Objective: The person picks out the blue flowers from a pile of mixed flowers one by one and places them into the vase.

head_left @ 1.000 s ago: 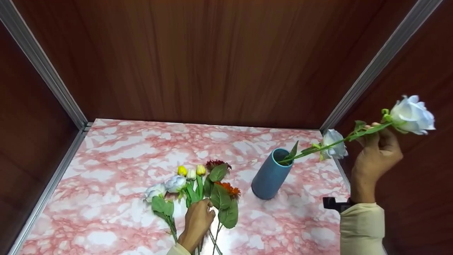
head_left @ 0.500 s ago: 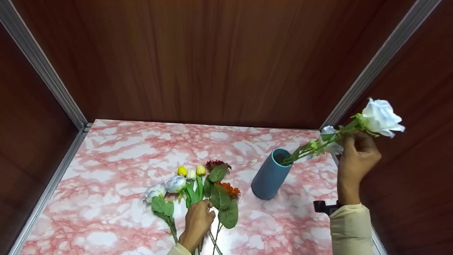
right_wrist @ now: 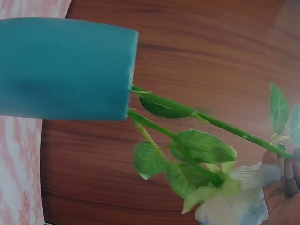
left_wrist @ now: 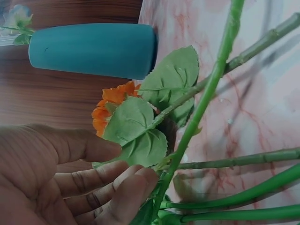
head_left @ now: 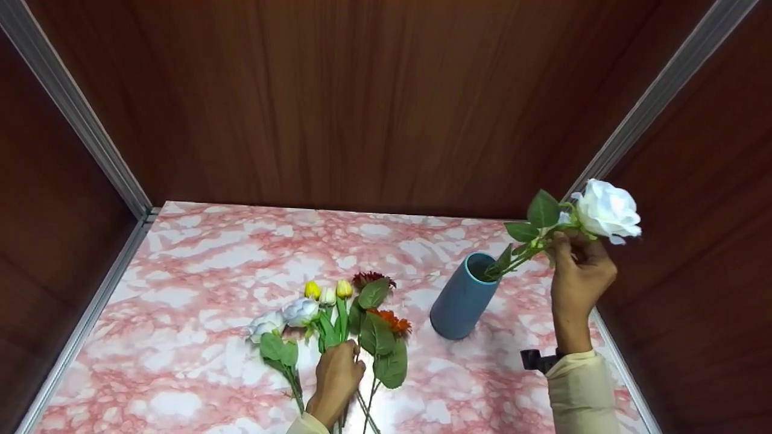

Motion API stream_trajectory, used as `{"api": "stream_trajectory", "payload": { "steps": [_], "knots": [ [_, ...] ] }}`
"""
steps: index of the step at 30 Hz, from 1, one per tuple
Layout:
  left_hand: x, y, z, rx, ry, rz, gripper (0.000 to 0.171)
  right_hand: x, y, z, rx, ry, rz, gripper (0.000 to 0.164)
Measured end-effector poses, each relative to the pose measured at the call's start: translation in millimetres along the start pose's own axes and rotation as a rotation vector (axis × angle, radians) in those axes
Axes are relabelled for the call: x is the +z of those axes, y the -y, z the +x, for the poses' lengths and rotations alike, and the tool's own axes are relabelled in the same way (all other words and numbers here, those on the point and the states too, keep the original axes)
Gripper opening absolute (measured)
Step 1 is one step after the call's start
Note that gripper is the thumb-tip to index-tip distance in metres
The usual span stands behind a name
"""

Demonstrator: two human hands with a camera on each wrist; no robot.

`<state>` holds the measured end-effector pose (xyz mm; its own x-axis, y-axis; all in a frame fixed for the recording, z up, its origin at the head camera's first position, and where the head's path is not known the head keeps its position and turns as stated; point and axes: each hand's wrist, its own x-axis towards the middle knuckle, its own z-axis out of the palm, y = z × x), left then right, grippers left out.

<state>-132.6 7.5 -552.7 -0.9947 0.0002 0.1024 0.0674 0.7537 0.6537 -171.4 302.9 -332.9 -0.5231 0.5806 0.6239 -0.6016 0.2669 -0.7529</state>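
Note:
My right hand [head_left: 582, 271] pinches the stem of a white rose [head_left: 609, 210] just below its bloom. That stem slants down into the mouth of a blue-grey vase [head_left: 461, 301]. A second white rose [right_wrist: 234, 199], its stem also in the vase, shows beside my fingers in the right wrist view; the hand mostly hides it in the head view. My left hand [head_left: 338, 377] is low over the loose flowers, thumb and fingertips drawn together at a green flower stem [left_wrist: 206, 101]. Tulips [head_left: 327, 295] lie just beyond this hand, their lower stems partly covered by it.
On the pink marbled table [head_left: 181, 301], pale blue-white flowers [head_left: 265, 325] lie left of the tulips. An orange flower [head_left: 392, 322] and a dark red flower [head_left: 373, 279] with broad leaves lie between tulips and vase. Brown wood-grain panels [head_left: 338, 108] enclose the back and sides.
My right hand has moved left and slightly down toward the vase, bringing the white rose with it and sinking its stem deeper. My left hand has stayed in place.

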Motion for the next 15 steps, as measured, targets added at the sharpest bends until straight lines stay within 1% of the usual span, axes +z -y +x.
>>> {"api": "stream_trajectory", "payload": {
  "steps": [4, 5, 8, 10, 12, 15],
  "knots": [
    [1.6, 1.4, -0.8, -0.011, -0.029, 0.002, 0.019, 1.5, -2.6, -4.8, 0.004, 0.017, -0.065, 0.004],
    [2.1, 1.9, -1.2, -0.014, -0.036, 0.003, 0.019, 1.9, -3.4, -6.2, 0.005, 0.023, -0.078, 0.006],
    [3.8, 3.5, -2.5, -0.011, -0.06, 0.001, 0.019, 3.4, -6.4, -10.6, 0.008, 0.038, -0.109, 0.006],
    [4.6, 4.3, -3.3, -0.012, -0.063, 0.004, 0.019, 4.6, -9.0, -14.2, 0.004, 0.046, -0.144, 0.008],
    [5.3, 4.8, -3.7, -0.018, -0.062, 0.015, 0.019, 6.2, -10.4, -18.1, -0.003, 0.052, -0.213, 0.009],
    [5.6, 6.0, -4.5, -0.029, -0.04, 0.031, 0.022, 7.2, -18.2, -22.7, -0.008, 0.057, -0.294, 0.009]
  ]
}}
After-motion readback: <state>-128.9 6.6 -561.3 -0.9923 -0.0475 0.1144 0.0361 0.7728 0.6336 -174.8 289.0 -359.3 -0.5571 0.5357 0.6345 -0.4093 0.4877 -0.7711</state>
